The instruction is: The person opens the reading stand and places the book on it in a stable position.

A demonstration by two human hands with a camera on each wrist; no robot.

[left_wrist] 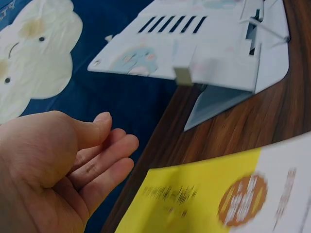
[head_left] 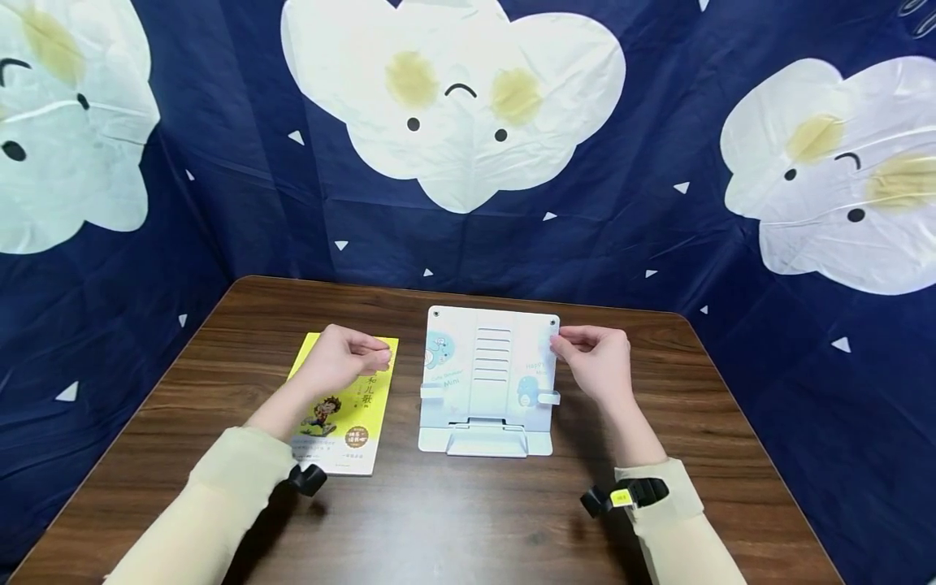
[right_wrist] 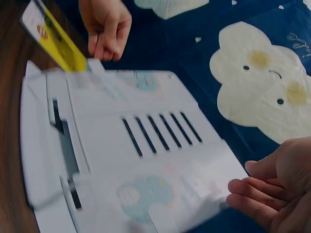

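A white book stand (head_left: 488, 382) with blue cartoon animals and a row of slots stands tilted up on the table. My right hand (head_left: 598, 357) is at its upper right edge, with thumb and fingers loosely bent. In the right wrist view, the fingertips (right_wrist: 235, 191) overlap the stand's corner; whether they touch it I cannot tell. My left hand (head_left: 340, 357) hovers over a yellow and white book (head_left: 340, 443), left of the stand. Its fingers are relaxed and hold nothing in the left wrist view, where a gap separates them from the stand.
The brown wooden table (head_left: 468, 520) ends at a dark blue cloth (head_left: 241, 203) printed with white clouds, which hangs behind and at both sides. Small clips (head_left: 548, 398) stick out at the stand's sides, and a wire support (head_left: 486, 441) lies at its base.
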